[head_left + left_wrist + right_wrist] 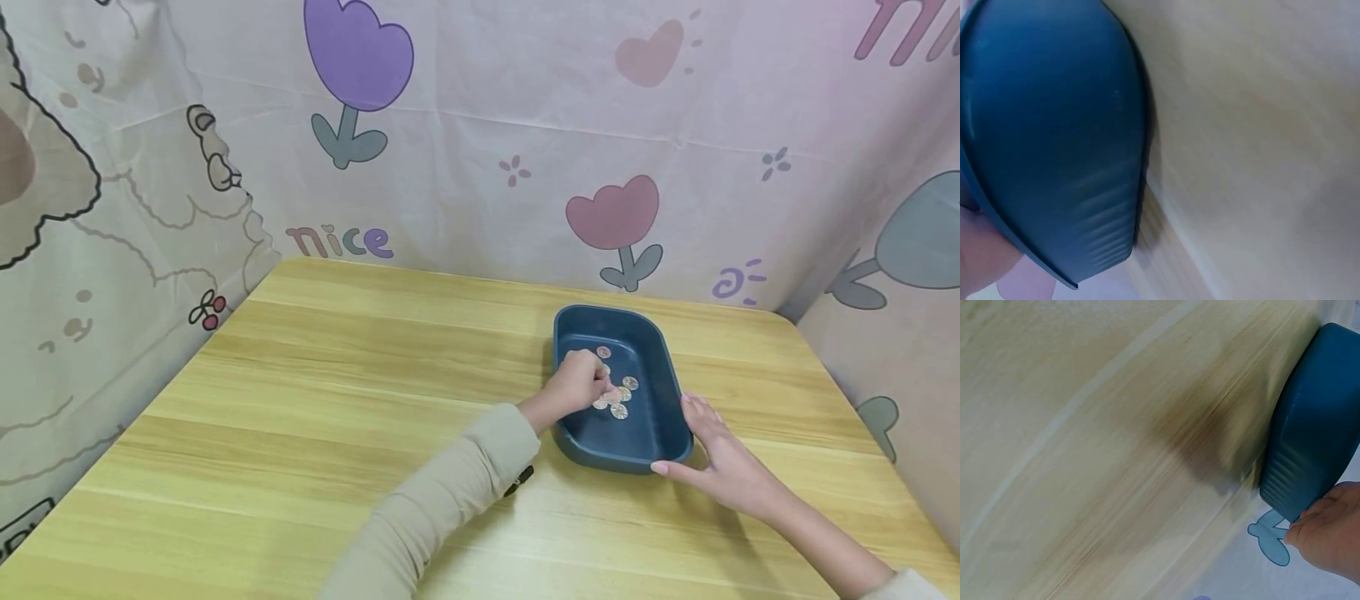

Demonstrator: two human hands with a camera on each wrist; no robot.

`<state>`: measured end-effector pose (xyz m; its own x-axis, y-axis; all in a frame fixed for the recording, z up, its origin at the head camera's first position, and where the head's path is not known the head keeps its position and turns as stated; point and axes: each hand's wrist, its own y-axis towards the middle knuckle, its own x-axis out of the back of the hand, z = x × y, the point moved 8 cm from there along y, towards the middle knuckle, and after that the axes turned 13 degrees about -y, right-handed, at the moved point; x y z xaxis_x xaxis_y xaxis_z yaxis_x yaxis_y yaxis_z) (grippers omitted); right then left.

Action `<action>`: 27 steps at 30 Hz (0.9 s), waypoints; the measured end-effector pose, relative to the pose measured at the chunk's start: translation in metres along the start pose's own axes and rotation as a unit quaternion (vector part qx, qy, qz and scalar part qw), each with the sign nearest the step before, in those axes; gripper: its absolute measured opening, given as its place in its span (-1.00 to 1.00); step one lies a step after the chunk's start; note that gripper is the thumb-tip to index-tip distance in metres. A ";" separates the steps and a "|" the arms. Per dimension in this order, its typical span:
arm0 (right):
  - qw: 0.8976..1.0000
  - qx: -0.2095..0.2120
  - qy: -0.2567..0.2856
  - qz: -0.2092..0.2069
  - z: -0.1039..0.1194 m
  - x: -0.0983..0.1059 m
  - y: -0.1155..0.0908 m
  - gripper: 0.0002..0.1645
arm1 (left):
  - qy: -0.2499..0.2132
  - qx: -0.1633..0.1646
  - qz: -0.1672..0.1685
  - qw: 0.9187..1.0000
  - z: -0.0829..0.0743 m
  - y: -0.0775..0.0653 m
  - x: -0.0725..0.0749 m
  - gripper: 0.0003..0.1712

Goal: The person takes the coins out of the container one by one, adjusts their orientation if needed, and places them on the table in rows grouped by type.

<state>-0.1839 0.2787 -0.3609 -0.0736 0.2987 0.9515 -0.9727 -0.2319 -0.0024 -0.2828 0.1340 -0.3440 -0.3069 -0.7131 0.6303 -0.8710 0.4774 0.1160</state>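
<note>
A dark blue rectangular plastic bin (667, 375) stands on the wooden table, with several round coins (618, 412) spread on its floor. My left hand (577, 382) reaches in over the left wall. Its fingers are curled, and the fingertips pinch at a coin (612, 395) in the cluster, partly hidden by the hand. At the near right corner, my right hand (723, 462) grips the bin, thumb at the near rim and fingers along the right wall. Both wrist views show the ribbed outside of the bin and part of a hand at its rim.
The light wooden table (337, 375) carries the bin on its right half. A printed cloth (465, 100) with tulips hangs behind and along both sides. Below the left sleeve (450, 475), a small black strap (519, 481) shows.
</note>
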 end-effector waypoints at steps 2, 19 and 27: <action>1.000 -0.001 -0.003 0.001 0.000 0.000 0.000 0.26 | -0.048 -0.020 -0.018 0.999 0.000 -0.002 0.005 -0.73; 1.000 -0.005 -0.016 -0.001 -0.002 0.000 0.001 0.27 | -0.259 -0.008 -0.099 0.961 0.027 -0.021 0.045 -0.88; 1.000 -0.007 -0.019 -0.001 -0.002 0.000 0.001 0.28 | -0.303 0.050 -0.130 0.943 0.057 -0.033 0.067 -0.89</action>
<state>-0.1855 0.2802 -0.3615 -0.0641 0.2645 0.9622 -0.9757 -0.2193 -0.0047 -0.2971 0.0409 -0.3494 -0.2151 -0.9760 0.0332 -0.9694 0.2175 0.1141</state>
